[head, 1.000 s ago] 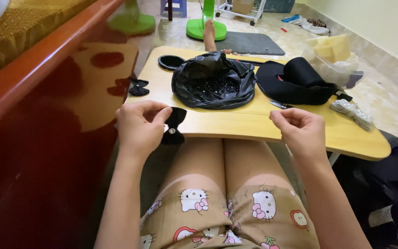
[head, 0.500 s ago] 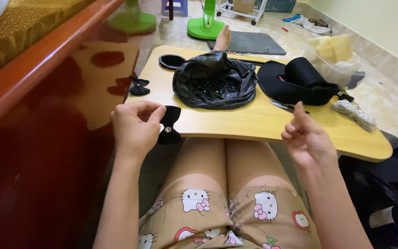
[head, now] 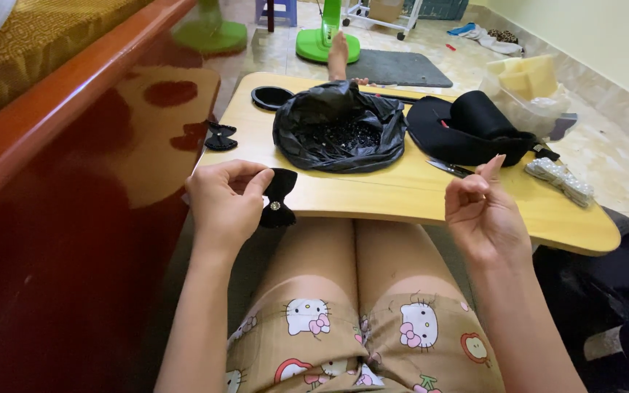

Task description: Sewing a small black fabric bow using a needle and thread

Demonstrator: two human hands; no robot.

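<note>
Black fabric bow [head: 278, 196], already fitted with a centre stud, is sitting pinched in the left hand [head: 226, 198] at the counter's [head: 402, 193] near edge, while the right hand [head: 479, 211] is hovering loosely curled, holding nothing visible, and another bow [head: 220, 137] is lying finished at far left.

Bag [head: 340, 127] contents too small to identify; left fingers [head: 256, 182] cover bow's [head: 279, 196] left edge

Bare forearms, no sleeves, no rings or bands on left hand [head: 223, 200] or right hand [head: 478, 215]; tan shorts [head: 362, 342] printed with white cartoon cats wearing pink bows, plus red apples; legs bare below hem, one bare foot beyond table.
</note>
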